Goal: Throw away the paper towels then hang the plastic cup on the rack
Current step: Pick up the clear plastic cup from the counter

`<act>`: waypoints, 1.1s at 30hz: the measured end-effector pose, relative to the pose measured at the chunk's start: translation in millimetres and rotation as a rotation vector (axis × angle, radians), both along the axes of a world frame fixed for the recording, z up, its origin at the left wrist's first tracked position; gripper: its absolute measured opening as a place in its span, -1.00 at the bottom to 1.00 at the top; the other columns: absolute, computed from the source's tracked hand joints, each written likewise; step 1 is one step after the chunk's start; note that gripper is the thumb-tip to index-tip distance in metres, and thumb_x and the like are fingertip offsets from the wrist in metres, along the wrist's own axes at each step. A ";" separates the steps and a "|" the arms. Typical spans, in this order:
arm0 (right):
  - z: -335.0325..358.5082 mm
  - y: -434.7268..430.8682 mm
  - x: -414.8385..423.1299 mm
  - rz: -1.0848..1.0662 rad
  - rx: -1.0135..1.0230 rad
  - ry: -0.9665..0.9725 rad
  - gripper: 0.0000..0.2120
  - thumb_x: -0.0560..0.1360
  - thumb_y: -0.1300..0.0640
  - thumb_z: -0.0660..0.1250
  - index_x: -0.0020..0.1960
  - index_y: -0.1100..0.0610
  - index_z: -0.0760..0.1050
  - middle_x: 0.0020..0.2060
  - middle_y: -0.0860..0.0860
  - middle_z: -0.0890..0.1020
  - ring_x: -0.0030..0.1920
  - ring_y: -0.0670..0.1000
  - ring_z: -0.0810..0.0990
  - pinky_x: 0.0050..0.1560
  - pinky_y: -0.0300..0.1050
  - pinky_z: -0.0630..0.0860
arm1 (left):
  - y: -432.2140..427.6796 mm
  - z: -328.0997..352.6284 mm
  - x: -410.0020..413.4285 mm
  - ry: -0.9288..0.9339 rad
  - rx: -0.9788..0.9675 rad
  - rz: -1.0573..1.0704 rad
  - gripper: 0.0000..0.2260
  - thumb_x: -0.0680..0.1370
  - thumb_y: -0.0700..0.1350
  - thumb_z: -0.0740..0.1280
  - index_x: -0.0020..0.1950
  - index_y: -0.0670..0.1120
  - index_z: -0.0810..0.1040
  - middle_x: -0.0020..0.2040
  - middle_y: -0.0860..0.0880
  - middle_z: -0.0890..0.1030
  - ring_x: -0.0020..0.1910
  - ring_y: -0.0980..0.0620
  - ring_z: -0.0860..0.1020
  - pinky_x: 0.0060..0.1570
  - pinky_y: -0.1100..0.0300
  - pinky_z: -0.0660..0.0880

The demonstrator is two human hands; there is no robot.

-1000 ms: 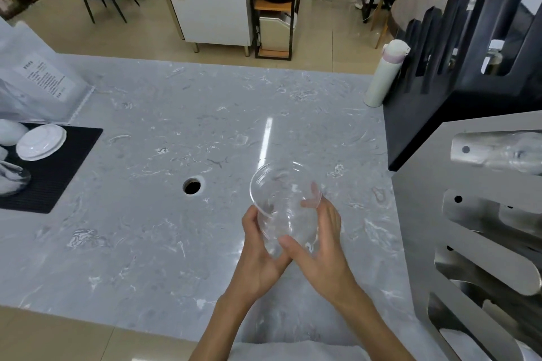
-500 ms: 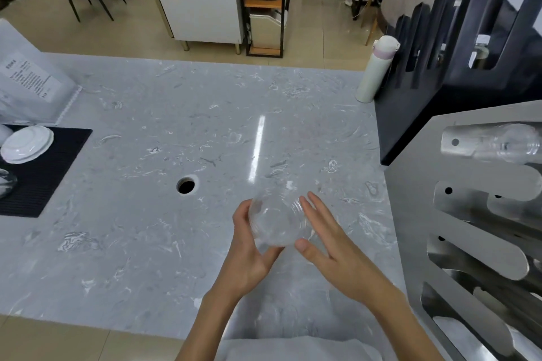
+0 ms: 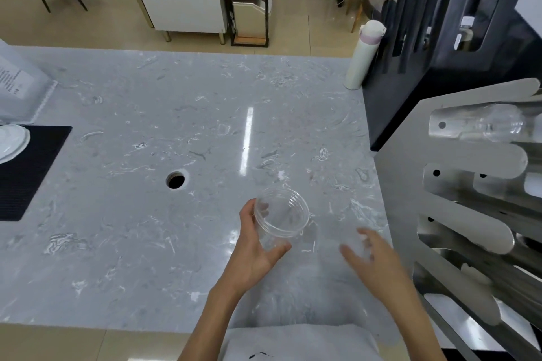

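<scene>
A: What carries everything here?

B: A grey marbled countertop (image 3: 205, 114), with a round hole (image 3: 176, 180) cut in it, up and to the left of the left hand (image 3: 255, 255).

A: What rests on it?

B: Far left of both hands, a black mat (image 3: 26, 167) bearing a white dish (image 3: 10, 142). Beyond the right hand (image 3: 375, 261), at the far edge, stands a white bottle (image 3: 363, 56); a steel rack (image 3: 469, 214) is just right of that hand.

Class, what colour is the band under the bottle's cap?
Pale pink band on the white bottle; head view.
</scene>
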State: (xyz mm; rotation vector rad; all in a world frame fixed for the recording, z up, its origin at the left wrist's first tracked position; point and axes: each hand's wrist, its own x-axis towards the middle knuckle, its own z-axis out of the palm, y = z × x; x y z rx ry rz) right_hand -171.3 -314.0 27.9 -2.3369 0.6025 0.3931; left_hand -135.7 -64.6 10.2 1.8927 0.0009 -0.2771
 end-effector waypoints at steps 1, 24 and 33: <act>6.1 -1.8 6.5 -0.102 0.129 -0.120 -0.41 0.47 -0.18 0.41 0.44 -0.10 0.34 0.33 -0.02 0.51 0.18 0.00 0.53 0.20 0.02 0.50 | -0.7 1.4 1.3 -0.005 0.001 0.002 -0.13 0.36 0.10 0.55 0.36 0.51 -0.03 0.33 0.48 0.26 0.40 0.37 0.33 0.25 0.42 0.30; 49.8 71.2 33.9 0.384 0.634 -0.405 -0.02 0.42 -0.22 0.45 0.55 -0.34 -0.19 0.48 -0.55 -0.04 0.47 -0.44 0.11 0.33 -0.42 0.30 | -6.1 33.1 -1.9 -0.121 -0.128 0.057 -0.18 0.39 0.29 0.52 0.39 0.45 -0.02 0.33 0.47 0.34 0.31 0.29 0.50 0.14 0.45 0.50; 55.3 63.1 24.2 0.555 0.601 -0.304 -0.16 0.46 -0.24 0.42 0.53 -0.38 -0.04 0.54 -0.44 -0.04 0.53 -0.37 -0.03 0.43 -0.13 0.16 | 6.0 29.9 2.6 -0.106 -0.219 -0.111 0.05 0.29 0.22 0.61 0.59 0.31 -0.01 0.48 0.18 0.35 0.42 0.03 0.48 0.33 0.07 0.48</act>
